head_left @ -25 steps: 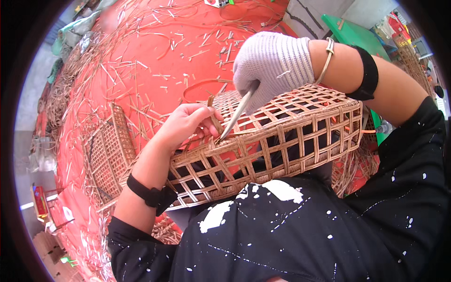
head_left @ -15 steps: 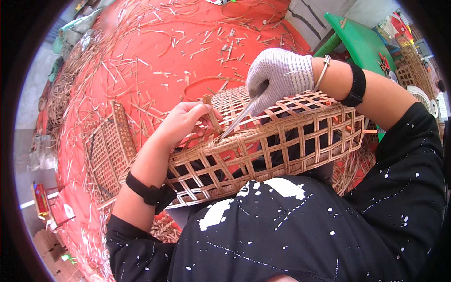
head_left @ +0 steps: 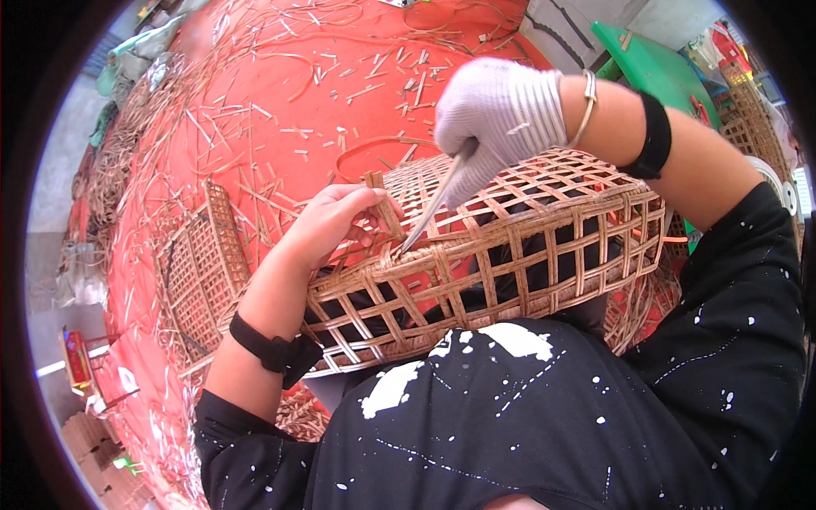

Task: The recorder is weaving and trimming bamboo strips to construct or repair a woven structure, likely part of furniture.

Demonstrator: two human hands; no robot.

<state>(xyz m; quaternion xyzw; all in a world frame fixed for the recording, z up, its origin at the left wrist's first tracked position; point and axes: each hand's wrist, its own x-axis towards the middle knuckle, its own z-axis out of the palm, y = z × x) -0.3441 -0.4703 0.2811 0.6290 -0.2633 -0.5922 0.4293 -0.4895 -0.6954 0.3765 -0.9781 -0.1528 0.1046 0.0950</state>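
Note:
A brown open-weave wicker basket (head_left: 510,255) lies across my lap, its braided edge running from lower left to upper right. My left hand (head_left: 336,219), bare, pinches a flat brown cane strip (head_left: 385,206) that stands up from the basket's edge. In a pale striped work glove, my right hand (head_left: 493,127) is closed around a thin pointed metal awl (head_left: 432,206). The awl slants down to the left, and its tip touches the weave beside the base of the strip. The glove hides the awl's handle.
Cut cane scraps (head_left: 416,85) litter the red floor covering (head_left: 255,76). Another woven lattice panel (head_left: 200,272) lies at the left. A heap of long strips (head_left: 144,127) runs along the left wall. At the upper right stands a green table (head_left: 659,72).
My right hand has risen a little and tilted the awl more upright, its tip staying at the edge weave. My left hand and the strip have hardly moved.

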